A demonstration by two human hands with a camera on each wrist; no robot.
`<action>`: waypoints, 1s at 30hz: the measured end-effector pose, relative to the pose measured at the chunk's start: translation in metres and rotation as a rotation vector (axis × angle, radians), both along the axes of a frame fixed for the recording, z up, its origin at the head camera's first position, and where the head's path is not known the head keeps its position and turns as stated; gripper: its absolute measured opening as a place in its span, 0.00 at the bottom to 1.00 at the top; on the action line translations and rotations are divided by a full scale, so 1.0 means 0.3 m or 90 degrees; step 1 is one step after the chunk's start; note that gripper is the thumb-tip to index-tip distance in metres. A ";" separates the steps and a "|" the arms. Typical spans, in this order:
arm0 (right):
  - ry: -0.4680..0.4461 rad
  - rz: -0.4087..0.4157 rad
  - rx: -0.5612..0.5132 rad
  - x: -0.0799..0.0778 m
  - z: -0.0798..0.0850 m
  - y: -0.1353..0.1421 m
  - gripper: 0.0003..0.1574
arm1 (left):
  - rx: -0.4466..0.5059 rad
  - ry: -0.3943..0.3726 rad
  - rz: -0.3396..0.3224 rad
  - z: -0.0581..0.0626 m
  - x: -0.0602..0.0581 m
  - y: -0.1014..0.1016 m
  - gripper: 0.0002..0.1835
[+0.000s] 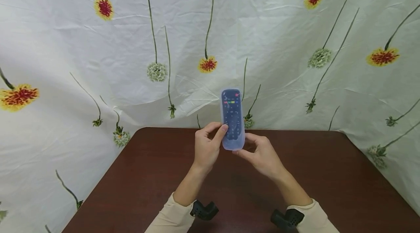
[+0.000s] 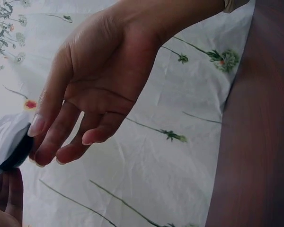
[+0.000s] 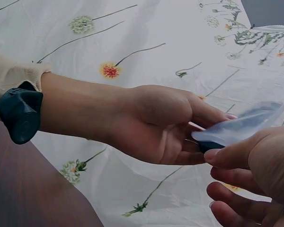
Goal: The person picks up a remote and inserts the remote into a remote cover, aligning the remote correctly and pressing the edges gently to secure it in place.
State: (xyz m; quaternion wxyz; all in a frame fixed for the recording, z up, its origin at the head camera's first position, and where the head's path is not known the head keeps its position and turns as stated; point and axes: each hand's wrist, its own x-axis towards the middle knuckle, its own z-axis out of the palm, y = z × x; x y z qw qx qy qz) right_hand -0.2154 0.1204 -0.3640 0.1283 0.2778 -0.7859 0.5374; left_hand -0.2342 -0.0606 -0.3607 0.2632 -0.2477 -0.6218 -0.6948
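Note:
A dark remote control [image 1: 232, 114] in a translucent cover [image 1: 234, 145] is held upright above the table, its button face toward the head camera. My left hand [image 1: 206, 149] pinches its left edge, thumb on the front and fingers behind. My right hand [image 1: 265, 156] grips the lower right corner, with the thumb at the bottom end and fingers along the right side. In the left wrist view the cover [image 2: 7, 137] shows only in part at the left edge. The right wrist view catches the cover [image 3: 246, 124] from the side, between both hands.
Below the hands lies a dark brown table [image 1: 157, 167]. A white cloth [image 1: 183, 18] printed with flowers hangs behind it and down both sides. Each wrist wears a black camera mount [image 1: 205, 210] over a cream sleeve [image 1: 174, 214].

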 end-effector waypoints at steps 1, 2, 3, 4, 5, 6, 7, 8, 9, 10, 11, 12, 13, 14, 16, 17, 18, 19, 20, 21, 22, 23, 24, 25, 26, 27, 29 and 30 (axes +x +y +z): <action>-0.004 0.005 -0.003 -0.001 0.003 0.004 0.29 | 0.007 -0.001 0.001 0.000 0.000 0.001 0.10; -0.008 0.012 -0.009 -0.001 0.005 0.008 0.32 | 0.014 -0.002 0.002 0.001 -0.001 0.001 0.10; -0.012 0.021 -0.015 -0.002 0.008 0.013 0.34 | 0.020 -0.004 0.005 0.000 -0.001 0.002 0.10; -0.016 0.028 -0.021 -0.002 0.009 0.019 0.36 | 0.026 -0.006 0.009 0.000 -0.002 0.003 0.10; -0.019 0.036 -0.028 -0.002 0.011 0.024 0.37 | 0.031 -0.008 0.013 0.000 -0.002 0.004 0.10; -0.022 0.047 -0.037 -0.002 0.013 0.029 0.38 | 0.035 -0.010 0.016 -0.001 -0.002 0.006 0.10; -0.023 0.055 -0.047 -0.002 0.014 0.035 0.39 | 0.035 -0.009 0.017 -0.002 -0.003 0.007 0.10; -0.024 0.059 -0.055 -0.002 0.015 0.040 0.38 | 0.032 -0.006 0.019 -0.002 -0.003 0.009 0.09; -0.023 0.060 -0.065 -0.001 0.015 0.043 0.38 | 0.025 -0.001 0.021 -0.003 -0.004 0.011 0.09; -0.022 0.059 -0.077 -0.001 0.017 0.045 0.36 | 0.017 0.005 0.022 -0.004 -0.004 0.014 0.09; -0.020 0.057 -0.092 0.000 0.018 0.045 0.35 | 0.008 0.013 0.021 -0.006 -0.004 0.016 0.09; -0.016 0.055 -0.108 -0.001 0.018 0.045 0.33 | -0.001 0.021 0.019 -0.009 -0.004 0.018 0.09; -0.012 0.049 -0.125 0.000 0.019 0.043 0.31 | -0.011 0.029 0.019 -0.011 -0.002 0.020 0.09; -0.008 0.039 -0.138 0.000 0.019 0.039 0.29 | -0.021 0.034 0.019 -0.013 0.000 0.022 0.09; 0.003 0.019 -0.163 -0.002 0.018 0.031 0.25 | -0.037 0.038 0.011 -0.021 0.004 0.024 0.08; 0.008 0.004 -0.171 -0.003 0.017 0.027 0.23 | -0.041 0.037 0.004 -0.023 0.008 0.026 0.08; 0.013 -0.009 -0.176 -0.005 0.016 0.026 0.21 | -0.044 0.034 -0.005 -0.027 0.010 0.030 0.08; 0.015 -0.024 -0.179 -0.006 0.016 0.026 0.20 | -0.048 0.030 -0.014 -0.029 0.012 0.033 0.08; 0.019 -0.040 -0.178 -0.007 0.016 0.027 0.18 | -0.052 0.024 -0.025 -0.031 0.013 0.036 0.08; 0.022 -0.052 -0.181 -0.008 0.017 0.030 0.17 | -0.054 0.017 -0.037 -0.033 0.014 0.039 0.09; 0.024 -0.064 -0.185 -0.009 0.019 0.033 0.17 | -0.059 0.010 -0.048 -0.033 0.014 0.042 0.09; 0.023 -0.075 -0.190 -0.009 0.021 0.037 0.16 | -0.062 0.002 -0.061 -0.033 0.012 0.044 0.10; 0.022 -0.079 -0.197 -0.010 0.022 0.041 0.16 | -0.068 -0.009 -0.076 -0.035 0.010 0.044 0.11; 0.020 -0.087 -0.203 -0.008 0.024 0.043 0.16 | -0.077 -0.024 -0.092 -0.035 0.008 0.042 0.12; 0.018 -0.095 -0.212 -0.008 0.026 0.045 0.16 | -0.087 -0.040 -0.109 -0.036 0.006 0.040 0.14; 0.014 -0.102 -0.223 -0.009 0.028 0.047 0.16 | -0.094 -0.061 -0.133 -0.038 0.003 0.037 0.16; 0.005 -0.116 -0.243 -0.010 0.031 0.052 0.16 | -0.114 -0.105 -0.191 -0.042 -0.002 0.031 0.20; 0.001 -0.120 -0.251 -0.010 0.032 0.055 0.16 | -0.127 -0.125 -0.221 -0.044 -0.004 0.030 0.23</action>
